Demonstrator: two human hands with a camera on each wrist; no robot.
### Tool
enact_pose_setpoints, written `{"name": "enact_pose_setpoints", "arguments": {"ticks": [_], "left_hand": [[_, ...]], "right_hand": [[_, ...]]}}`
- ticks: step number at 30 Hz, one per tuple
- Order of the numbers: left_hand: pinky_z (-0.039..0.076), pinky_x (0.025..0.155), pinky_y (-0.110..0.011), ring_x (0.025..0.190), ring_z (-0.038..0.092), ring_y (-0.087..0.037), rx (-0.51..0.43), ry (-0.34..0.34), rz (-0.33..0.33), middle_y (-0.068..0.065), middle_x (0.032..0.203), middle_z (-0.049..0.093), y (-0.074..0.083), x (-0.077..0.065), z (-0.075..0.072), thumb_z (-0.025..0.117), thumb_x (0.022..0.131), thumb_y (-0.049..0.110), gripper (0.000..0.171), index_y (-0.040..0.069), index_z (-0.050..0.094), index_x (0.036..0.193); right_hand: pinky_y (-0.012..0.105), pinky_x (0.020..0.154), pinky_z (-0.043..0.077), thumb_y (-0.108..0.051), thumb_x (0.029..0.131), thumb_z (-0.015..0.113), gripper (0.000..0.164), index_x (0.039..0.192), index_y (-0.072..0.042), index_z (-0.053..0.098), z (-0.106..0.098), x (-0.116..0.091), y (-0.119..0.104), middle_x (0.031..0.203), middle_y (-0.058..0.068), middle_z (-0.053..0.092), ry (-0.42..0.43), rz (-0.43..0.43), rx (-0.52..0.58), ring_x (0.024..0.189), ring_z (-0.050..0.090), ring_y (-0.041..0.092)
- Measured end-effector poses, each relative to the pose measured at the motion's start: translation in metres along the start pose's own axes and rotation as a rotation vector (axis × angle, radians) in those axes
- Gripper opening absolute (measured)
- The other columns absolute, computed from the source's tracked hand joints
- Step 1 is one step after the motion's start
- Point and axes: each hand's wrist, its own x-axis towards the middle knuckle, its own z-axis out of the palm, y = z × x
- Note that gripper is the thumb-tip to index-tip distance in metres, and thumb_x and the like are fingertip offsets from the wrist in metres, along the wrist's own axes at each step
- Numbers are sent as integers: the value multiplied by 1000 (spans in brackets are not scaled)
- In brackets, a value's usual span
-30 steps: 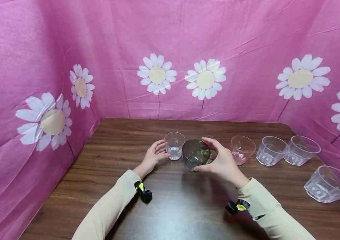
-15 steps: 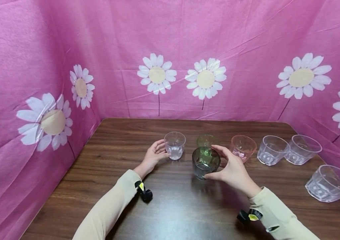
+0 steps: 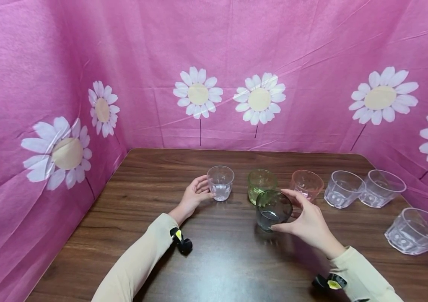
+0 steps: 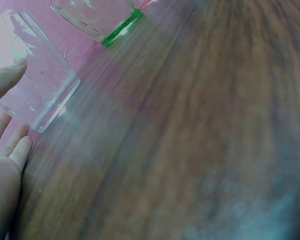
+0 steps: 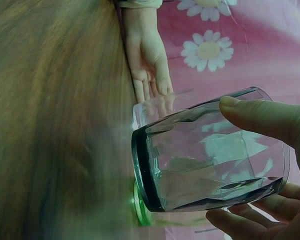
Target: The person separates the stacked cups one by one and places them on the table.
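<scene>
My left hand [image 3: 192, 199] lightly holds a clear glass [image 3: 221, 186] standing upright on the table, its thumb at the near side and its fingers mostly at the left. In the left wrist view the thumb [image 4: 7, 82] overlaps the glass wall. My right hand [image 3: 312, 226] grips a dark smoky glass [image 3: 268, 216] from the right, thumb on the near side and fingers on the far side. That glass is held a little above the table. Just behind it stands a green glass [image 3: 257, 180]. A pink glass [image 3: 307, 180] is partly hidden behind the right hand.
Two clear tumblers [image 3: 343, 188] stand close together at the back right. Another clear tumbler [image 3: 406, 235] sits nearer the table's right edge. A pink cloth [image 3: 229, 42] printed with daisies hangs around the wooden table [image 3: 206, 260].
My right hand has carried the dark glass right and nearer to me, away from the clear glass, uncovering the green glass behind it. The left hand stays at the clear glass.
</scene>
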Motion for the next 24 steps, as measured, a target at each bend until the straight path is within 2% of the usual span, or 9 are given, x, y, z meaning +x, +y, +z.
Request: {"name": "enact_pose_setpoints", "arguments": {"ticks": [4, 9, 15, 17, 20, 24], "left_hand": [[46, 106, -39, 123, 55, -36, 43, -4, -3, -28, 138, 53, -1, 0, 0, 70, 77, -19, 70, -10, 42, 141], [44, 108, -44, 124, 53, -42, 99, -1, 2, -30, 137, 53, -2, 0, 2, 72, 76, -17, 70, -10, 43, 139], [43, 109, -45, 126, 52, -41, 150, 5, 12, -30, 135, 54, 1, 0, 5, 77, 72, -16, 72, -10, 46, 137], [43, 109, -45, 126, 52, -40, 177, 13, 17, -29, 135, 55, 1, 0, 7, 78, 71, -15, 72, -9, 48, 136], [42, 109, -46, 127, 52, -38, 204, 25, 8, -27, 134, 56, 2, 0, 9, 80, 70, -13, 73, -8, 49, 136], [41, 110, -49, 127, 51, -39, 211, 37, -10, -28, 134, 56, 3, 0, 14, 81, 70, -11, 74, -7, 48, 136]], "right_hand": [[10, 83, 51, -1, 46, 98, 95, 131, 3, 55, -7, -7, 5, 119, 20, 67, 28, -10, 50, 102, 62, 3], [12, 83, 53, 7, 47, 95, 96, 133, 6, 52, -18, -16, 9, 119, 27, 63, 55, 9, 140, 101, 60, -6], [5, 81, 49, -2, 50, 98, 97, 135, 4, 51, -35, -26, 14, 118, 26, 62, 101, 119, 59, 100, 53, -14], [4, 80, 48, -6, 53, 98, 97, 136, 3, 50, -41, -29, 17, 118, 21, 63, 109, 155, 30, 100, 52, -15], [3, 79, 47, -9, 55, 98, 97, 138, 1, 50, -49, -34, 22, 117, 2, 63, 130, 197, -1, 101, 50, -17], [3, 78, 48, -8, 56, 98, 96, 139, 1, 49, -57, -42, 30, 113, -22, 56, 166, 226, -6, 101, 49, -18]]}}
